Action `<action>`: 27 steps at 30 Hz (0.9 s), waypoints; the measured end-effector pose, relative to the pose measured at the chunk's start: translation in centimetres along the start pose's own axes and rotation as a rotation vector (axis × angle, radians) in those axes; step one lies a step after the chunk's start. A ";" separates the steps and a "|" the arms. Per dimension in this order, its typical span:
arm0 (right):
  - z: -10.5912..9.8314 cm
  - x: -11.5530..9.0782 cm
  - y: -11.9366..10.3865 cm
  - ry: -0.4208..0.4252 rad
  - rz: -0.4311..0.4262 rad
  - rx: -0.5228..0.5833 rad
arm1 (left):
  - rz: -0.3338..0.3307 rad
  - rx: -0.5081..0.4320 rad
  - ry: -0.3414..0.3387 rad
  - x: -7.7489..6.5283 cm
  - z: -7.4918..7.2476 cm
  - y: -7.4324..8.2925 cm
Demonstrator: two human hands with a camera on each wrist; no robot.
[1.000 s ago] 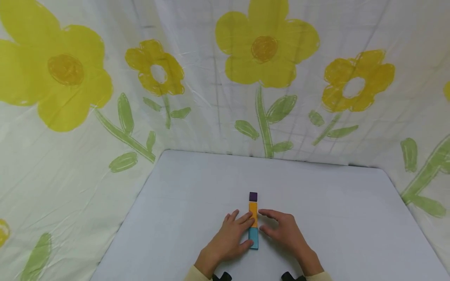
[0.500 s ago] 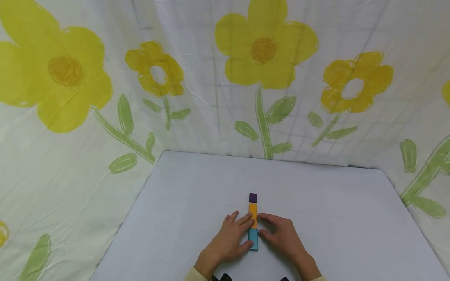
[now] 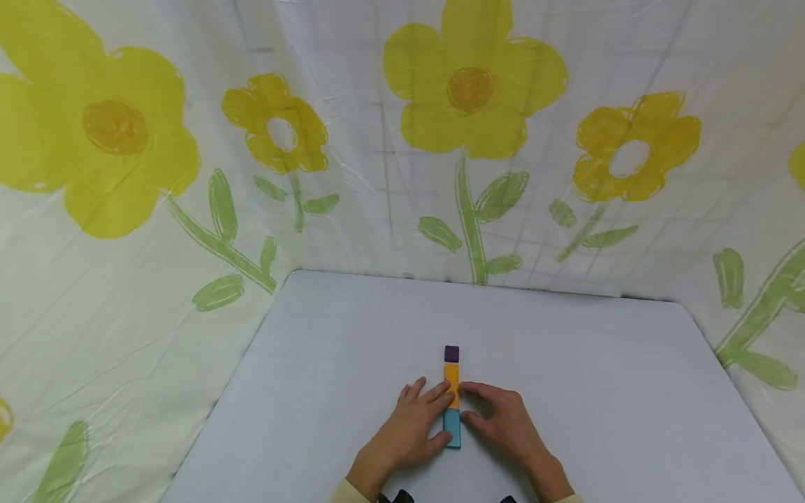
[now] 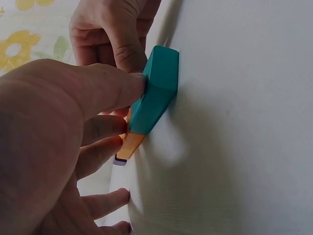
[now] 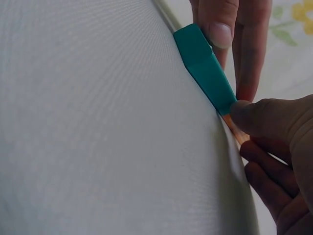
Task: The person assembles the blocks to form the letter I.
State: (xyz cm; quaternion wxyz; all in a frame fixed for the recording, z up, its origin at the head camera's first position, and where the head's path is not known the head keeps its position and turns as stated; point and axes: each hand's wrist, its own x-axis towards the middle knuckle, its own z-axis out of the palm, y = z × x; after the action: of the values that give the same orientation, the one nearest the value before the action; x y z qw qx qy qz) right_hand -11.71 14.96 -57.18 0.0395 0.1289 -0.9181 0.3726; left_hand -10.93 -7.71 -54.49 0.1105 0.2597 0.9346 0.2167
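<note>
Three wooden-looking blocks lie end to end in a straight row: a small dark purple cube at the far end, a longer orange block, and a teal block nearest the person. From the left, the left hand has its fingers spread, two fingertips on the orange block and the thumb on the teal one. On the other side, the right hand touches the row with its thumb by the teal block and its forefinger by the orange. In the left wrist view, fingers partly hide the orange block.
The blocks lie on a white table with rounded far corners. Behind and left of it hangs a pale cloth printed with yellow flowers. Dark camera mounts show at the wrists.
The right hand has moved slightly left, from just beside the row to touching it. The left hand keeps its place on the blocks.
</note>
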 end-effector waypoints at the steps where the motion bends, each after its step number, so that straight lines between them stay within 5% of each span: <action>1: 0.0 0.0 0.0 0.002 -0.002 0.000 | -0.002 -0.005 0.000 0.0 0.0 0.0; 10: -0.7 0.1 0.0 0.006 0.009 -0.020 | -0.008 -0.042 0.005 0.0 -0.2 -0.4; 14: -2.3 0.1 -0.1 0.058 -0.007 -0.030 | -0.017 -0.056 0.070 -0.3 -1.3 -0.9; 17: -4.2 0.4 -0.2 0.154 -0.034 -0.063 | -0.034 -0.066 0.193 -0.7 -3.2 -1.5; 27: -13.8 2.0 -2.8 0.476 -0.220 -0.225 | 0.013 0.015 0.803 -2.2 -13.3 -3.0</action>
State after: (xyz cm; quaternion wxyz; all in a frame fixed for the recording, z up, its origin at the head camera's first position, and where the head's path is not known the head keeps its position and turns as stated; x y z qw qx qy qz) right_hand -13.26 22.17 -45.06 0.3080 0.1316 -0.8991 0.2817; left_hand -14.58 -15.81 -43.97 -0.2667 0.1611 0.9033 0.2948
